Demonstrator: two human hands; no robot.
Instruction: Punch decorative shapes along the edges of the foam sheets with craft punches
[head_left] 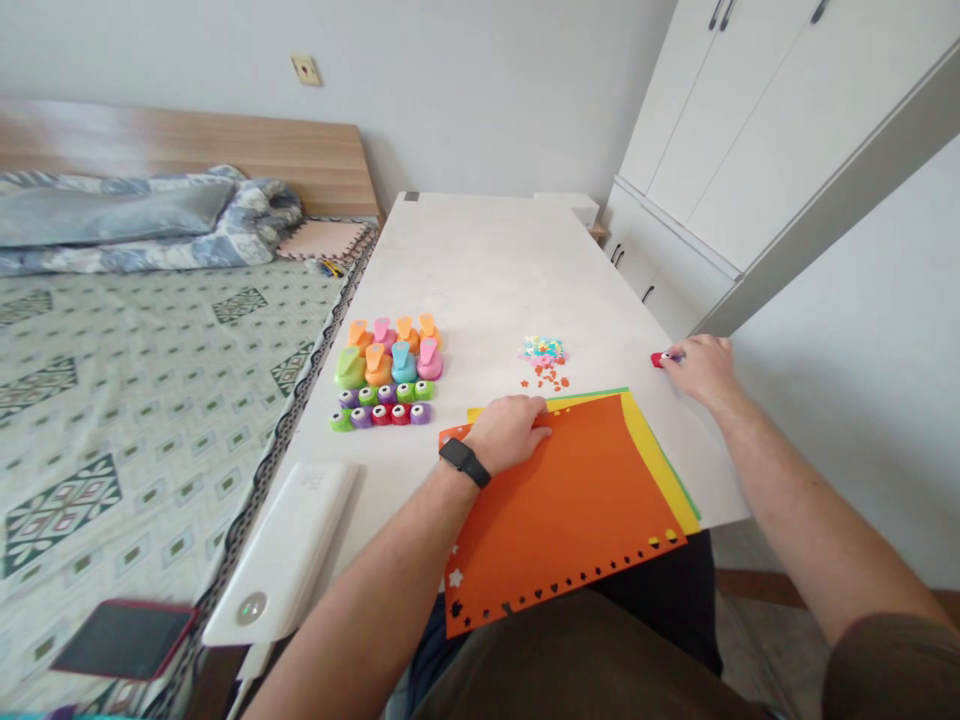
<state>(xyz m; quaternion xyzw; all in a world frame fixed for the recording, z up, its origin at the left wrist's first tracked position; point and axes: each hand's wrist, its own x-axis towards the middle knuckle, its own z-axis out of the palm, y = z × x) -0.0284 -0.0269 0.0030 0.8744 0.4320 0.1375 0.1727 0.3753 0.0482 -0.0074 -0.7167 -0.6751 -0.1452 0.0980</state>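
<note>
My left hand point(511, 430), with a dark watch on the wrist, lies on the upper left of an orange paper sheet point(570, 490). Its fingers curl at the sheet's top edge and the thumb rests on the paper. Small shapes are cut out along the sheet's lower and left edges. Beneath it show yellow paper point(660, 460) and a strip of green paper point(688, 497). Off to the right, my right hand point(703, 365) has its fingers closed at a small red paper punch point(657, 359) by the table's right edge. The fingers partly hide it.
Rows of large lever punches point(378, 367) and small punches point(382, 414) stand left on the white table point(480, 260). Punched paper pieces point(544, 350) lie mid-table. A white device point(289, 550) sits at the left edge. The bed point(150, 380) holds a tablet point(124, 638).
</note>
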